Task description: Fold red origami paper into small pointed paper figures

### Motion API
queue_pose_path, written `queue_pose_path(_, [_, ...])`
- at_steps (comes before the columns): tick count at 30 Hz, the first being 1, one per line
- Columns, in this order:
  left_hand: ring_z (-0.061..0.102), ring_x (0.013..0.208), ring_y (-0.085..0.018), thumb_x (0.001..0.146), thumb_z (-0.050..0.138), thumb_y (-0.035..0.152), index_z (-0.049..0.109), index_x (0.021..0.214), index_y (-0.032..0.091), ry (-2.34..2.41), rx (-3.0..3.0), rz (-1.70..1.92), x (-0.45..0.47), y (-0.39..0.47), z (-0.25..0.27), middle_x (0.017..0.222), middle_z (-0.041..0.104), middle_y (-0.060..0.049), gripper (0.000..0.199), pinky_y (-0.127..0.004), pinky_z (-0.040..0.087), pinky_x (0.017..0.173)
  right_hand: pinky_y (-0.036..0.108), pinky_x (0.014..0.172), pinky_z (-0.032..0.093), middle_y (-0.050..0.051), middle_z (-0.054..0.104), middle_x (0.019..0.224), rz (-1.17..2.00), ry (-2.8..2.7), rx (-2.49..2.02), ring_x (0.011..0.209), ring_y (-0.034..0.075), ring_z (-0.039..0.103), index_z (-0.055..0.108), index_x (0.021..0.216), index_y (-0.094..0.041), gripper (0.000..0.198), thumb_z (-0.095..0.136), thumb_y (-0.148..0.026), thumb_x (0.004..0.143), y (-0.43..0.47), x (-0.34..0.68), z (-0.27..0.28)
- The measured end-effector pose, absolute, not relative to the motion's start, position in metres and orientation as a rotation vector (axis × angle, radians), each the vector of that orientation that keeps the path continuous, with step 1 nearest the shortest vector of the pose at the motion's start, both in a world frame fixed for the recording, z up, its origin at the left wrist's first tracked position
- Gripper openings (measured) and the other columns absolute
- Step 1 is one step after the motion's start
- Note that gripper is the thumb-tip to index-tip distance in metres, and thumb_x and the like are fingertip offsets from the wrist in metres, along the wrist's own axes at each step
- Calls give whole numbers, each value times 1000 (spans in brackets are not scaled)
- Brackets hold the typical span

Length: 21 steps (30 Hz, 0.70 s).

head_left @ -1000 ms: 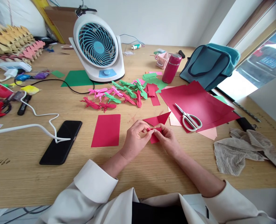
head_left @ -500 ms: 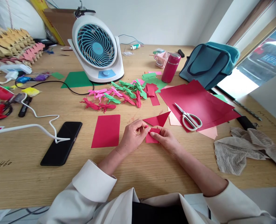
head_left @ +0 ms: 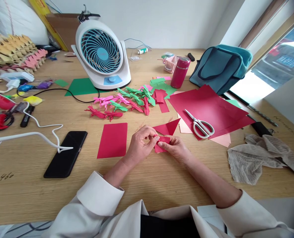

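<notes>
Between my two hands is a small folded piece of red paper [head_left: 162,147]. My left hand [head_left: 142,142] pinches its upper left corner between thumb and fingertips. My right hand [head_left: 176,147] grips the right side, its thumb lying on top of the paper. Just beyond my fingers lies a red paper triangle [head_left: 170,127] with a creased flap. Left of my left hand rests a red paper rectangle [head_left: 112,140]. Farther back is a cluster of folded paper figures [head_left: 129,100] in pink, green and red.
White-handled scissors [head_left: 203,128] lie on large red sheets [head_left: 221,109] to the right, near a crumpled cloth [head_left: 251,158]. A black phone [head_left: 65,153] with a white cable is at left. Behind stand a fan [head_left: 102,54], a red flask [head_left: 180,72] and a blue bag [head_left: 221,69].
Both hands stay at almost the same spot, still pinching the folded red paper. The view has shifted very slightly; nothing else has visibly moved.
</notes>
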<state>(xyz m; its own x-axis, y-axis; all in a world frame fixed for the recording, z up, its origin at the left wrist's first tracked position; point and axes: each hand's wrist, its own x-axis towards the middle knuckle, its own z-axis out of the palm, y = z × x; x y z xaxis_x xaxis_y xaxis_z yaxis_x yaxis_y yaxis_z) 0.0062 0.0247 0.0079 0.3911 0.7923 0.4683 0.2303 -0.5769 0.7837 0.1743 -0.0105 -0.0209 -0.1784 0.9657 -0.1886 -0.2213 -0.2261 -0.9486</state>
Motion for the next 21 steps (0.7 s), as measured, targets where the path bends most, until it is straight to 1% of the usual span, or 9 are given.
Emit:
queue_pose_path(7, [60,86,-16,88,58,16,56,73,19,838,2107,1161,5,23,12,84,63,-4,15,-31,48,79,27,63,42,0,69,71,1556,-1035,-1071,62,12,55,73,77,-19,28,81,-44,69,-10,173,-21])
queue_pose_path(9, [59,85,-16,88,58,16,56,73,18,843,2095,1163,5,24,12,85,63,-4,16,-30,48,77,26,62,42,0,69,70,1546,-1041,-1066,61,12,55,72,75,-19,27,81,-43,70,-10,173,-21])
queue_pose_path(13, [57,76,-14,87,58,17,56,74,18,889,2015,1152,6,24,8,82,64,-3,13,-27,45,69,25,61,43,-1,68,68,1527,-1034,-1086,60,12,55,69,72,-19,28,81,-44,70,-11,173,-21])
queue_pose_path(17, [55,71,-12,86,58,18,58,79,18,959,1915,1105,8,22,6,78,63,-1,7,-26,44,68,26,61,44,0,68,69,1509,-1033,-1110,61,13,57,68,75,-19,30,80,-46,70,-12,172,-20])
queue_pose_path(19, [55,69,-11,85,61,19,59,86,18,987,1844,1101,9,21,5,80,63,0,2,-25,45,68,27,63,45,0,69,69,1490,-1039,-1103,61,13,58,69,76,-19,29,80,-46,71,-12,171,-20])
queue_pose_path(21, [54,67,-10,81,65,20,59,92,19,1015,1792,1089,11,19,4,82,63,1,13,-23,44,66,28,66,47,0,70,70,1468,-1040,-1078,64,14,60,69,77,-20,28,79,-46,73,-12,171,-20])
